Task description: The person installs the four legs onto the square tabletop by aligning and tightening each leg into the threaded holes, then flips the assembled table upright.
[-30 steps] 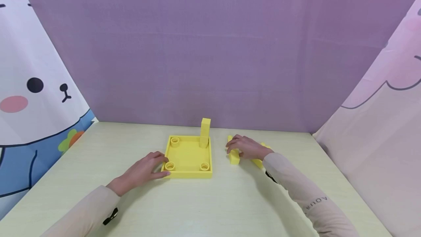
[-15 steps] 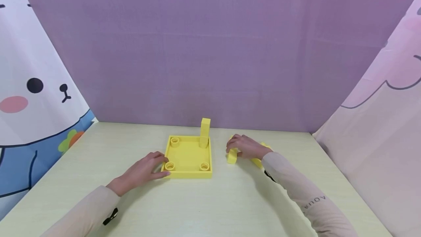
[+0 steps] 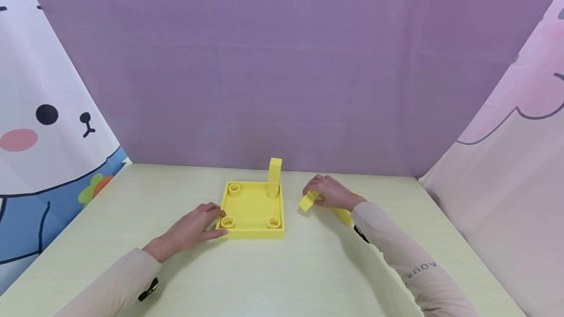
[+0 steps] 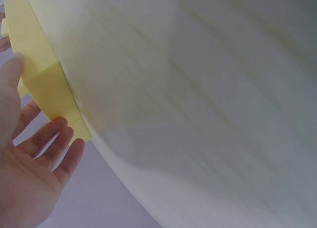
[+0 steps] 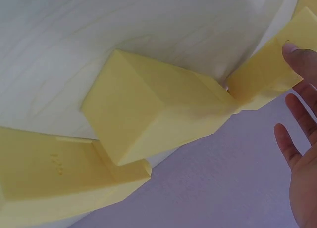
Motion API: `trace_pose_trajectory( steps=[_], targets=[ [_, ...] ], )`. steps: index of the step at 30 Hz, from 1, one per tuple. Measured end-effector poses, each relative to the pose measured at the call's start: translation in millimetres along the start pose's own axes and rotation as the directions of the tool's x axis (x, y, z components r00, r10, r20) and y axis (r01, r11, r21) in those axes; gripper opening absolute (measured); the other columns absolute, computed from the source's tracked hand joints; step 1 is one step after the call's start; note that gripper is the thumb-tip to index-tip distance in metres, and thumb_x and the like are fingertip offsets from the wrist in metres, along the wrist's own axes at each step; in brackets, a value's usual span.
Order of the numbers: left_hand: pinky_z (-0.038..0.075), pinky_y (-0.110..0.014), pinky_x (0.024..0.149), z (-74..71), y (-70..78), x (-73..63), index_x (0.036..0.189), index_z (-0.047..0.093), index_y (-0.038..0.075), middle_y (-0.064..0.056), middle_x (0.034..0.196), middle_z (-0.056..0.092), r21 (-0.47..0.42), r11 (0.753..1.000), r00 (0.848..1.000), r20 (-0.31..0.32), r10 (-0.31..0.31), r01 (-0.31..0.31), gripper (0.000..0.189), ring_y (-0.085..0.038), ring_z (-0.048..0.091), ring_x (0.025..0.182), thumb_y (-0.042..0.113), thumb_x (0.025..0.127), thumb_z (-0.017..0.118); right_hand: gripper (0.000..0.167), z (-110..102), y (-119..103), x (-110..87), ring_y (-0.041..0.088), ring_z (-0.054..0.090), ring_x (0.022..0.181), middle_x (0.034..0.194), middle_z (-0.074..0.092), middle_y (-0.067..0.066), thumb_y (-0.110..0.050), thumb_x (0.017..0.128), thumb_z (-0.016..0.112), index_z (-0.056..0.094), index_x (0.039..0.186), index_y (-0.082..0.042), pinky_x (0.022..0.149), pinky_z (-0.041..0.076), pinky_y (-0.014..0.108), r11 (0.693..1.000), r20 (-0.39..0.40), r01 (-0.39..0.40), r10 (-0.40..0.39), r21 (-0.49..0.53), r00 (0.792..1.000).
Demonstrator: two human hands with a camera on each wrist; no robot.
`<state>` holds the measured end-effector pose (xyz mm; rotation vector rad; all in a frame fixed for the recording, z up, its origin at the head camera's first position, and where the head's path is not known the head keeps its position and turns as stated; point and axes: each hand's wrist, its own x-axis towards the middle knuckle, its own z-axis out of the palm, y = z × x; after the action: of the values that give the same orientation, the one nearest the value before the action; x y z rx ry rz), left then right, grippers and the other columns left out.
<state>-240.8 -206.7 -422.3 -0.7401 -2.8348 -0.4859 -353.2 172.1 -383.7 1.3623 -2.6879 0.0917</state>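
A shallow square yellow base with raised edges lies on the table. Round sockets show in three of its corners, and a yellow post stands upright at the far right corner. My left hand holds the base's near left corner, thumb at the front edge and fingers along the left side. To the right of the base, my right hand pinches a yellow block by thumb and fingers, its square end tilted toward the base. The right wrist view shows the thumb on this held block.
Under the right wrist lies another yellow block, partly hidden. The right wrist view shows two loose blocks, one in the middle and one at lower left. A purple cloth wall rises behind the pale table.
My right hand has lifted the yellow block and turned it, so its near end now points to the lower left. The left hand and the base have stayed in place.
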Motion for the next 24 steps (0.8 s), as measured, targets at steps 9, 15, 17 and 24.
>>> trace_pose_trajectory(
  steps=[9, 15, 17, 24],
  targets=[
    [0.05, -0.038, 0.084, 0.5, -0.4, -0.1, 0.106, 0.065, 0.01, -0.005, 0.109, 0.059, 0.007, 1.0, 1.0, -0.002, 0.006, -0.006, 0.043, -0.02, 0.055, 0.1, 0.043, 0.079, 0.067, 0.035, -6, 1, 1.1, 0.021, 0.054, 0.106, 0.109, 0.065, 0.0, -0.005, 0.074, 0.072, 0.065, 0.107, -0.012, 0.093, 0.042, 0.041, 0.996, -0.08, -0.014, 0.021, 0.083, 0.997],
    [0.05, -0.037, 0.084, 1.3, -1.0, -0.1, 0.106, 0.064, 0.01, -0.005, 0.109, 0.058, 0.002, 1.0, 1.0, -0.001, 0.005, -0.005, 0.043, -0.02, 0.055, 0.1, 0.043, 0.079, 0.066, 0.036, -10, 4, 1.7, 0.022, 0.055, 0.106, 0.111, 0.064, 0.003, -0.01, 0.077, 0.071, 0.062, 0.112, -0.009, 0.094, 0.044, 0.041, 0.984, -0.114, -0.065, 0.085, 0.167, 0.99],
    [0.05, -0.038, 0.084, 1.6, -1.8, 0.0, 0.106, 0.064, 0.01, -0.005, 0.11, 0.058, 0.001, 1.0, 1.0, -0.001, 0.005, -0.005, 0.042, -0.02, 0.055, 0.1, 0.042, 0.079, 0.067, 0.036, -12, 4, 2.1, 0.022, 0.054, 0.107, 0.112, 0.063, 0.004, -0.013, 0.078, 0.071, 0.061, 0.113, -0.009, 0.094, 0.043, 0.042, 0.978, -0.128, -0.081, 0.106, 0.192, 0.986],
    [0.05, -0.038, 0.083, 2.2, -2.6, 0.1, 0.106, 0.064, 0.01, -0.005, 0.11, 0.058, -0.007, 1.0, 1.0, -0.001, 0.002, -0.002, 0.041, -0.021, 0.055, 0.1, 0.042, 0.079, 0.067, 0.038, -14, 4, 2.1, 0.027, 0.055, 0.104, 0.11, 0.064, 0.01, -0.014, 0.077, 0.072, 0.061, 0.112, -0.004, 0.092, 0.043, 0.045, 0.951, -0.221, -0.084, 0.155, 0.297, 0.963]
  ],
)
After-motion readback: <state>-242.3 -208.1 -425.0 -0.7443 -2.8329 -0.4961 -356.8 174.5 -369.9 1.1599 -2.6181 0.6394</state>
